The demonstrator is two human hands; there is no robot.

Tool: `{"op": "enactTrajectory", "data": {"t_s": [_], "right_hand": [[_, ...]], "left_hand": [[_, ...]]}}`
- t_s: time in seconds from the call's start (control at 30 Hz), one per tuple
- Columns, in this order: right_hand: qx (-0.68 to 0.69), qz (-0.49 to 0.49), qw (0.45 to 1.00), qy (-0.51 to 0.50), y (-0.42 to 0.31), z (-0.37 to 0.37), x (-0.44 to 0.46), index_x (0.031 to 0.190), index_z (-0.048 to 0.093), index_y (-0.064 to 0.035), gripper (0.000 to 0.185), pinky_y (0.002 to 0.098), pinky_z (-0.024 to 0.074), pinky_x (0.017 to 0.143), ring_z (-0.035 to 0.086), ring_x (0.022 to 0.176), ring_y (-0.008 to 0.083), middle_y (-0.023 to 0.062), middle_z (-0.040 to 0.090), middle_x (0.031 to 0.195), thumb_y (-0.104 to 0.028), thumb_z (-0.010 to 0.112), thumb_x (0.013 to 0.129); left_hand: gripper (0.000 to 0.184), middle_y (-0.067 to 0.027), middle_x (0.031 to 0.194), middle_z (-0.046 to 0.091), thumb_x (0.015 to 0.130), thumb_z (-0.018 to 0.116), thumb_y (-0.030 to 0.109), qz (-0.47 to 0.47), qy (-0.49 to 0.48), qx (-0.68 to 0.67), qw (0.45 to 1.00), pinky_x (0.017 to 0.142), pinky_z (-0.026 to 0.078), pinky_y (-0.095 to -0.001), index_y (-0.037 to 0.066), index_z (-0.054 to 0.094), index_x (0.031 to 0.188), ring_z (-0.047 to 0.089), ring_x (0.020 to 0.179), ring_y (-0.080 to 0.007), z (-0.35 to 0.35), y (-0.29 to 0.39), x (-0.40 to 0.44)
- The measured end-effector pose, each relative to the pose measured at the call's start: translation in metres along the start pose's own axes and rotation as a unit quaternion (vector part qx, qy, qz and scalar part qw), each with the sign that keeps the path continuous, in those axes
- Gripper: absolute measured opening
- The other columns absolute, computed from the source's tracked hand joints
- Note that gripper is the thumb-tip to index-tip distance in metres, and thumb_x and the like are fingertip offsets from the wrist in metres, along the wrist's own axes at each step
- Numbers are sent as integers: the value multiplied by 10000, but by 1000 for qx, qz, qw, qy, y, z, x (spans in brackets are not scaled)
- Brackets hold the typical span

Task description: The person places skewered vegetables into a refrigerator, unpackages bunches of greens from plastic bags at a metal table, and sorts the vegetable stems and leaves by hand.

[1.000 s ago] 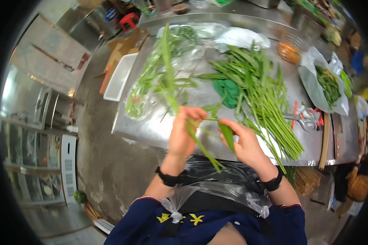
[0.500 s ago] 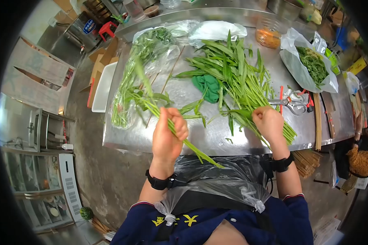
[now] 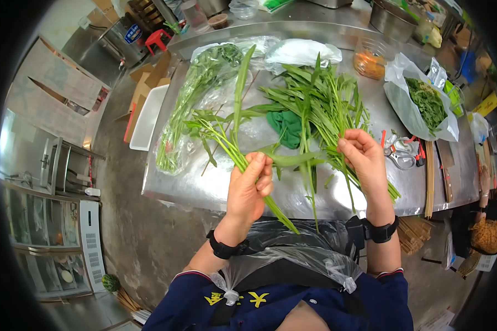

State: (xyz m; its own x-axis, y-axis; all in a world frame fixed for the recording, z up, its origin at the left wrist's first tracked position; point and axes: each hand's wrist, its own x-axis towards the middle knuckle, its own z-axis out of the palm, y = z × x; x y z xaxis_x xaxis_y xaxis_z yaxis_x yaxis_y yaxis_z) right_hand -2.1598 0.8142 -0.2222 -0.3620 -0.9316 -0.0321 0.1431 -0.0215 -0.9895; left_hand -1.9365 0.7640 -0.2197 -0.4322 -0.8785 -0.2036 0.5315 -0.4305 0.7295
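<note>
- The left hand [image 3: 248,190] clasps a small bundle of green stems [image 3: 234,153] above the steel table [image 3: 232,194].
- The right hand [image 3: 365,161] pinches a leafy stem [image 3: 348,175] over the large pile of greens [image 3: 328,105].
- Scissors [image 3: 401,160] lie beside the pile.

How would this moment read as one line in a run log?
left hand: holding green stems | right hand: fingers at leafy pile, grip unclear | scissors: on table, right of pile

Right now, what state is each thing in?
Left hand: closed around thin green stems
Right hand: curled at leafy green pile, grip unclear
White plastic leaf-filled bag: open
Dark-green cloth: crumpled
Metal scissors: opening unclear
Brown-handled steel knife: lying flat
</note>
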Motion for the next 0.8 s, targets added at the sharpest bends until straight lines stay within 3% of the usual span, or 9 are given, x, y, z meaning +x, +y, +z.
{"op": "enactTrajectory", "data": {"t_s": [0.1, 0.17, 0.23, 0.27, 0.43, 0.5, 0.7, 0.8], "right_hand": [[12, 2, 999, -33, -6, 11, -3, 923, 577, -10, 173, 183, 397, 550, 497, 627, 37, -26, 569, 712, -97, 631, 783], [16, 41, 996, -74, -16, 27, -13, 888, 590, -6, 153, 176, 399, 546, 494, 619, 35, -21, 569, 732, -94, 639, 773], [-58, 4, 993, -100, -9, 42, -19, 846, 601, 12, 144, 166, 400, 531, 498, 597, 42, 7, 571, 740, -84, 650, 752], [-148, -89, 980, -100, -8, 50, -21, 817, 604, 26, 138, 170, 409, 516, 506, 577, 54, 31, 568, 731, -69, 654, 731], [-177, -70, 979, -79, -17, 72, -32, 800, 604, 21, 116, 198, 439, 504, 541, 570, 73, 47, 573, 704, -46, 641, 712], [-255, -140, 955, -52, -17, 76, -33, 756, 600, 13, 100, 228, 453, 481, 558, 512, 113, 70, 580, 649, -46, 637, 685], [-378, -205, 901, -50, -24, 81, -32, 675, 578, -9, 76, 293, 449, 458, 563, 471, 189, 99, 562, 566, -68, 617, 650], [-391, -206, 895, -59, -24, 81, -29, 652, 561, -8, 83, 295, 427, 439, 557, 465, 168, 96, 550, 553, -75, 611, 651]], "left_hand": [[157, 4, 719, 461, 842, 560, 189, 1, 1, 46, 999, 410, 219, -167, 42, 548, 896, 316, 512, -34, 6, -2, 0], [168, 4, 742, 480, 829, 573, 154, -10, -3, 55, 998, 440, 277, -178, 32, 551, 943, 360, 537, -38, 11, -2, 0], [200, 3, 771, 493, 814, 592, 133, 7, 9, 56, 998, 496, 339, -202, 21, 547, 972, 399, 567, -45, 29, -6, -2], [184, -9, 795, 524, 795, 614, 112, 39, 3, 72, 997, 569, 371, -214, 18, 560, 944, 453, 641, -59, 24, -11, 2], [109, -9, 766, 570, 776, 635, 82, 70, -29, 50, 996, 611, 357, -191, 30, 589, 860, 486, 705, -67, 11, -11, 3], [146, -34, 839, 599, 768, 650, 85, 101, -42, 95, 989, 712, 415, -236, 8, 587, 875, 529, 775, -82, 4, -14, 3], [134, -27, 823, 605, 771, 642, 63, 105, -39, 78, 991, 699, 420, -224, 7, 593, 882, 536, 758, -75, 5, -14, 0], [132, -21, 809, 600, 783, 632, 81, 100, -34, 85, 991, 683, 414, -217, 6, 593, 885, 525, 750, -69, 3, -16, 0]]}}
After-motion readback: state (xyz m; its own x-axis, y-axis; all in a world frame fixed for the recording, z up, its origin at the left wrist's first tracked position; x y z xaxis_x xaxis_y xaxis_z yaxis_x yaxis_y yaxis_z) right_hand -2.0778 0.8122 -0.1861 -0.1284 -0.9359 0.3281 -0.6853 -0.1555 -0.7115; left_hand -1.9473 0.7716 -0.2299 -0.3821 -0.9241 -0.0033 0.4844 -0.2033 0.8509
